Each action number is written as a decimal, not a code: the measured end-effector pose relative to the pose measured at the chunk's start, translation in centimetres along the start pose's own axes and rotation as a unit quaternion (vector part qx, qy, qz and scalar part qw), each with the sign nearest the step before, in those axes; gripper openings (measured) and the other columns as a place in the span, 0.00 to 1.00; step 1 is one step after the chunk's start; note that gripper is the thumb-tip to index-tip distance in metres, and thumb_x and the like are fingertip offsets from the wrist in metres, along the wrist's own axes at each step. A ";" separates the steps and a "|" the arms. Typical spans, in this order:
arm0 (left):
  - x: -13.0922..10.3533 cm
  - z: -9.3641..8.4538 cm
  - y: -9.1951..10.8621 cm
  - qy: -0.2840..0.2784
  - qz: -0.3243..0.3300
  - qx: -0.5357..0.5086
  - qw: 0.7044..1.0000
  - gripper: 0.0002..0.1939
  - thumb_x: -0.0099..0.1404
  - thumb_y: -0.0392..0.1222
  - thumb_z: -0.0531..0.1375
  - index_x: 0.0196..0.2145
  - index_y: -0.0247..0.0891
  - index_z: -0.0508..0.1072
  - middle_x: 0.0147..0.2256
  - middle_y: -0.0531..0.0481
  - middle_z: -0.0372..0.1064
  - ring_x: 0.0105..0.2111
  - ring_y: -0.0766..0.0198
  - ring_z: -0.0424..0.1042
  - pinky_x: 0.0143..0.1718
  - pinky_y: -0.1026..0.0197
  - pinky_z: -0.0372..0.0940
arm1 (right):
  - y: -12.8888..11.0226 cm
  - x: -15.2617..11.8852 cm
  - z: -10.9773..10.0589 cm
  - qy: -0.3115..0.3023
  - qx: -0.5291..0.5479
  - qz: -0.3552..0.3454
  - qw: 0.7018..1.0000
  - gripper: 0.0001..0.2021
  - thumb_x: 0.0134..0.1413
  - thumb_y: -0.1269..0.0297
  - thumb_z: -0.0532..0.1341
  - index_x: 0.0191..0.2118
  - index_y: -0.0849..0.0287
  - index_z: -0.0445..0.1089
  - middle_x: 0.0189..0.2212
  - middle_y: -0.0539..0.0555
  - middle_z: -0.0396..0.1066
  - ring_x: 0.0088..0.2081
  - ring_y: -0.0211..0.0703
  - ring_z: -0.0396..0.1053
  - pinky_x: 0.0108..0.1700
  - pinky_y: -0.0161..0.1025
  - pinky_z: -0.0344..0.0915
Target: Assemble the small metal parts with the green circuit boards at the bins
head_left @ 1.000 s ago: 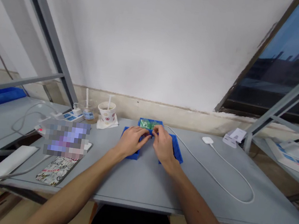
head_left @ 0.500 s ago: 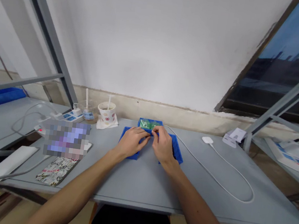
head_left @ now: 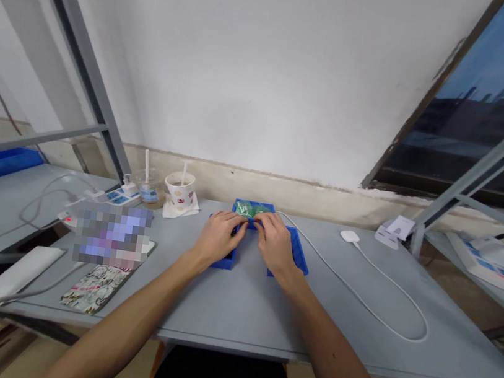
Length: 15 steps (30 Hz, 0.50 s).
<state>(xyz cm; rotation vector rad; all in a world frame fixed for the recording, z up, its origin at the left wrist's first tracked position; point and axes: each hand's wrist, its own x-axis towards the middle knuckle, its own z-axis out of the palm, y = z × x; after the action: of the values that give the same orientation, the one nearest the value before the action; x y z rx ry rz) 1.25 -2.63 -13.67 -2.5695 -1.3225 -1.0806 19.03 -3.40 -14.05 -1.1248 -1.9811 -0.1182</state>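
My left hand (head_left: pixel 220 234) reaches over a blue bin (head_left: pixel 222 264) on the left, its fingers curled toward the thumb. Opposite it, my right hand (head_left: pixel 275 240) is closed in a pinch beside a second blue bin (head_left: pixel 298 252). Both sets of fingertips come near each other at the front of a third blue bin (head_left: pixel 254 203), which holds green packets (head_left: pixel 245 209). Whatever lies between the fingers is too small or hidden to make out. The hands cover much of the left and right bins, so their contents barely show.
A paper cup (head_left: pixel 180 194) and a clear plastic cup (head_left: pixel 151 190) with straws stand at the back left. Near them lie a power strip (head_left: pixel 124 196) and a patterned booklet (head_left: pixel 97 288). A white charger (head_left: pixel 350 236) trails its cable across the grey table (head_left: pixel 235 312).
My left hand has drawn slightly left, away from my right hand, and its thumb has come back. The right fingers have shifted a little; the bins stay put.
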 end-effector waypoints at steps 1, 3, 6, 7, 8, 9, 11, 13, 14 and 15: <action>0.0 0.0 0.0 0.001 0.000 -0.001 1.000 0.10 0.73 0.40 0.56 0.41 0.41 0.77 0.38 0.48 0.79 0.40 0.56 0.75 0.46 0.53 0.65 | 0.0 0.0 0.0 0.002 0.000 0.000 1.000 0.09 0.67 0.72 0.55 0.44 0.57 0.72 0.41 0.58 0.75 0.46 0.51 0.69 0.50 0.45 0.66; 0.0 0.1 0.0 0.005 -0.002 -0.002 1.000 0.10 0.73 0.40 0.55 0.42 0.41 0.77 0.39 0.48 0.79 0.41 0.56 0.76 0.47 0.53 0.65 | 0.0 0.1 -0.1 0.008 -0.003 -0.002 1.000 0.08 0.67 0.72 0.55 0.43 0.58 0.72 0.40 0.58 0.75 0.45 0.51 0.69 0.49 0.45 0.66; 0.0 0.1 0.0 0.009 -0.009 0.000 1.000 0.09 0.73 0.39 0.56 0.44 0.41 0.77 0.41 0.48 0.79 0.42 0.55 0.76 0.48 0.53 0.65 | 0.0 0.1 -0.1 0.015 -0.003 -0.004 1.000 0.08 0.67 0.72 0.55 0.42 0.59 0.72 0.39 0.57 0.75 0.44 0.51 0.69 0.48 0.44 0.66; 0.0 0.1 0.0 0.008 -0.010 0.000 1.000 0.10 0.73 0.39 0.55 0.44 0.41 0.77 0.41 0.48 0.79 0.42 0.55 0.76 0.48 0.53 0.65 | 0.0 0.1 -0.1 0.015 -0.001 -0.003 1.000 0.08 0.68 0.72 0.55 0.42 0.58 0.72 0.39 0.57 0.75 0.44 0.50 0.69 0.48 0.44 0.66; 0.0 0.1 0.0 0.005 -0.010 0.000 1.000 0.10 0.73 0.39 0.55 0.45 0.41 0.77 0.41 0.48 0.79 0.42 0.55 0.76 0.48 0.53 0.65 | 0.0 0.1 -0.1 0.013 0.000 -0.001 1.000 0.08 0.68 0.72 0.55 0.42 0.58 0.72 0.39 0.57 0.75 0.44 0.50 0.69 0.48 0.44 0.66; 0.0 0.0 0.1 0.002 -0.010 -0.001 1.000 0.10 0.73 0.39 0.55 0.45 0.41 0.76 0.41 0.48 0.79 0.42 0.55 0.76 0.48 0.53 0.65 | -0.1 0.1 -0.1 0.011 0.001 0.000 1.000 0.09 0.68 0.72 0.55 0.42 0.57 0.72 0.39 0.57 0.75 0.44 0.50 0.69 0.48 0.43 0.65; 0.0 0.0 0.1 -0.003 -0.010 -0.003 1.000 0.11 0.73 0.38 0.54 0.45 0.41 0.77 0.41 0.48 0.79 0.42 0.55 0.76 0.47 0.53 0.65 | -0.1 0.0 -0.2 0.005 0.001 -0.002 1.000 0.10 0.68 0.72 0.54 0.41 0.57 0.72 0.40 0.57 0.75 0.44 0.50 0.69 0.48 0.43 0.65; 0.0 -0.1 0.2 -0.006 -0.009 -0.001 1.000 0.11 0.73 0.38 0.54 0.44 0.41 0.77 0.40 0.47 0.79 0.41 0.55 0.76 0.47 0.53 0.65 | -0.2 0.0 -0.2 0.006 0.004 -0.010 1.000 0.09 0.69 0.72 0.54 0.41 0.57 0.72 0.39 0.57 0.75 0.44 0.50 0.69 0.48 0.44 0.65; 0.0 -0.1 0.2 -0.006 -0.008 0.000 1.000 0.11 0.73 0.38 0.54 0.44 0.41 0.77 0.40 0.47 0.79 0.41 0.55 0.76 0.47 0.53 0.65 | -0.3 0.0 -0.2 0.008 0.005 -0.015 1.000 0.09 0.69 0.72 0.54 0.41 0.58 0.72 0.39 0.57 0.75 0.43 0.50 0.68 0.48 0.44 0.65; 0.0 -0.1 0.2 -0.007 -0.008 0.001 1.000 0.11 0.73 0.38 0.54 0.43 0.41 0.77 0.40 0.47 0.79 0.41 0.56 0.76 0.47 0.53 0.65 | -0.3 0.0 -0.2 0.011 0.006 -0.020 1.000 0.09 0.69 0.72 0.54 0.41 0.58 0.72 0.39 0.57 0.75 0.43 0.50 0.68 0.48 0.44 0.65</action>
<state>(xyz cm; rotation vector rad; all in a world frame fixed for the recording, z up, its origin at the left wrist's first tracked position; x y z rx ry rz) 1.34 -2.76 -13.57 -2.5753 -1.3481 -1.0654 18.93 -3.68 -13.80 -1.0729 -1.9819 -0.1390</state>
